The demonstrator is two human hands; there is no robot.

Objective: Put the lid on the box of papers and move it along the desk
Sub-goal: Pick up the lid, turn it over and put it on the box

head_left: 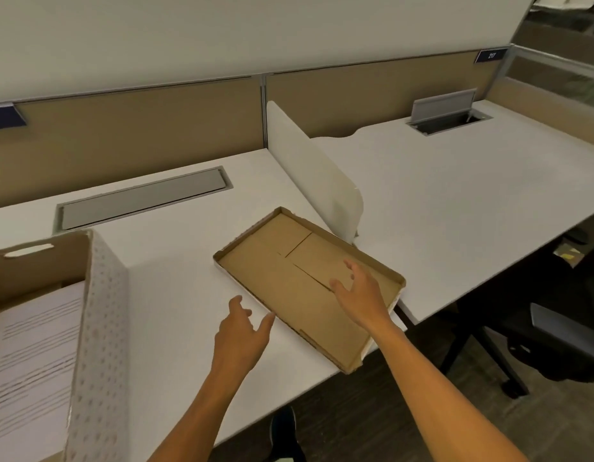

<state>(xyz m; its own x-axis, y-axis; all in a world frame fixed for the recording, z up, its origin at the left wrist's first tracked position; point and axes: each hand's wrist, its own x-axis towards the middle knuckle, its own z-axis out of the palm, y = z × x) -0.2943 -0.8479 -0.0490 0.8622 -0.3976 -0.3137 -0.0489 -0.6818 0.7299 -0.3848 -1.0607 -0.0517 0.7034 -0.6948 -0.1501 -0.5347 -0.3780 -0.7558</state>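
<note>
A shallow cardboard lid [289, 278] lies upside down on the white desk [175, 261], its brown inside facing up, one corner jutting past the front edge. My right hand [359, 291] hovers over the lid's right half, fingers spread and holding nothing. My left hand [242, 328] is open just left of the lid's near long edge, thumb close to the rim. The open box [102, 311], white with a dotted pattern outside, stands at the far left with a stack of printed papers [35, 355] inside.
A white divider panel [309, 175] stands between this desk and the neighbouring desk [472, 201]. A grey cable hatch [142, 198] is set in the desk behind the lid. A dark chair [555, 345] sits under the right desk. My shoe [284, 428] shows below.
</note>
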